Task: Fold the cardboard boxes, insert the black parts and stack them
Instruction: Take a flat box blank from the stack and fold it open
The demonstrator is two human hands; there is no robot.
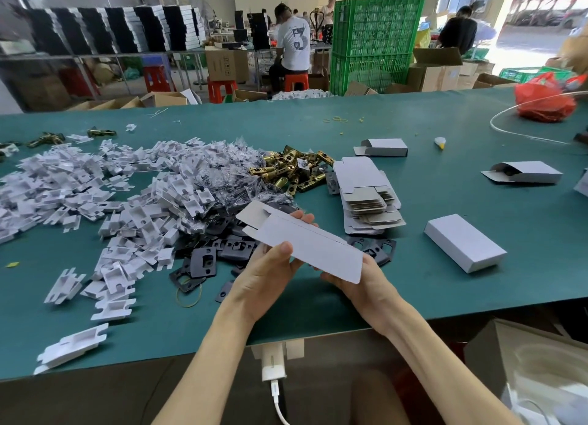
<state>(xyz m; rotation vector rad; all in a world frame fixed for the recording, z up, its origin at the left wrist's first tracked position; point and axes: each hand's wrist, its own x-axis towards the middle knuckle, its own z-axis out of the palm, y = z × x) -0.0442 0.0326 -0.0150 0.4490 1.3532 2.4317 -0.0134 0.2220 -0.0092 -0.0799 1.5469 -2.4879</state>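
Note:
A flat white cardboard box blank [305, 243] is held above the green table [445, 297] between both hands. My left hand [270, 272] grips its near left edge, thumb on top and fingertips showing past the far edge. My right hand [359, 280] holds the lower right end from underneath. Its end flaps at the upper left stand open. Black flat parts [216, 253] lie heaped on the table just below and left of the blank. A stack of flat box blanks [366, 195] sits behind it. One closed white box [464, 243] lies to the right.
A large heap of white plastic inserts [105, 195] covers the left of the table, with brass latches [292, 170] behind the blank. Two half-folded boxes [381, 147] [525, 172] lie farther back, a red bag [544, 101] at far right. A white charger [272, 364] hangs off the front edge.

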